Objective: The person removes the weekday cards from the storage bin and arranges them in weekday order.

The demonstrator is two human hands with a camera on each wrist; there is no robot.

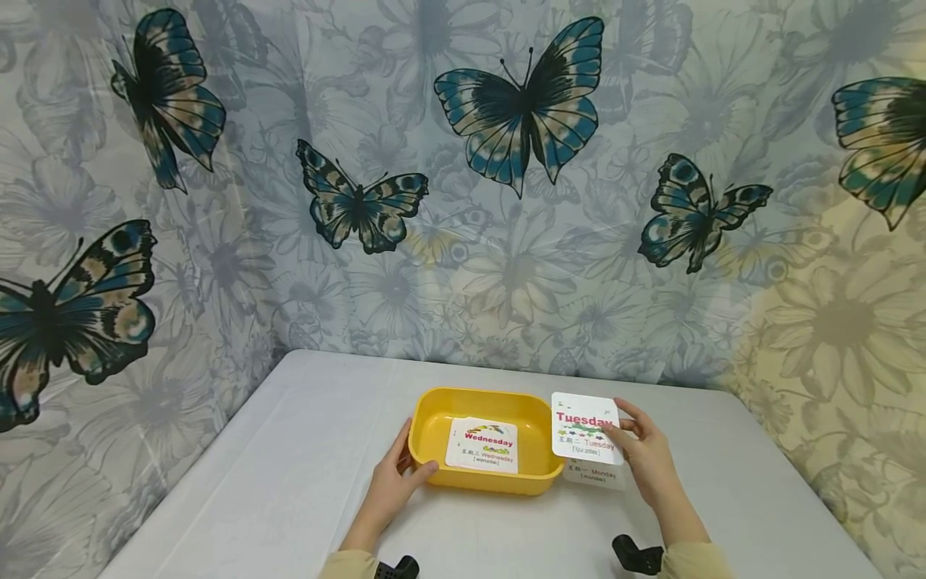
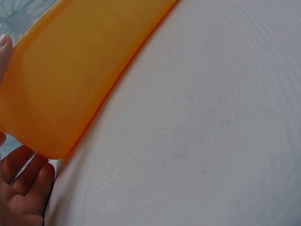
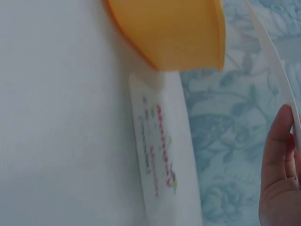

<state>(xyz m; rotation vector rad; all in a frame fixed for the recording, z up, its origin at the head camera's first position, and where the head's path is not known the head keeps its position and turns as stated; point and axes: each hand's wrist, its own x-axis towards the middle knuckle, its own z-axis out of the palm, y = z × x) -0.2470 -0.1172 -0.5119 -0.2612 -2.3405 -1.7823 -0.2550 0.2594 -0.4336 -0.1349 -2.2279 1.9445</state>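
Note:
A yellow plastic tray (image 1: 483,480) stands on the white table with a "Wednesday" card (image 1: 482,445) lying in it. My left hand (image 1: 394,478) grips the tray's left end, thumb at the front rim and fingers along the outside. In the left wrist view, fingers (image 2: 35,181) show beside the tray's orange-looking wall (image 2: 75,80). My right hand (image 1: 649,458) pinches a white "Tuesday" card (image 1: 584,426) by its right side, raised above the table. Under it a "Monday" card (image 1: 595,474) lies beside the tray's right end, partly covered in the head view.
The white-covered table (image 1: 289,450) reaches back to a cloth backdrop (image 1: 521,297) printed with flowers and butterflies. Black wrist devices (image 1: 637,555) sit at both wrists, near the light sleeves.

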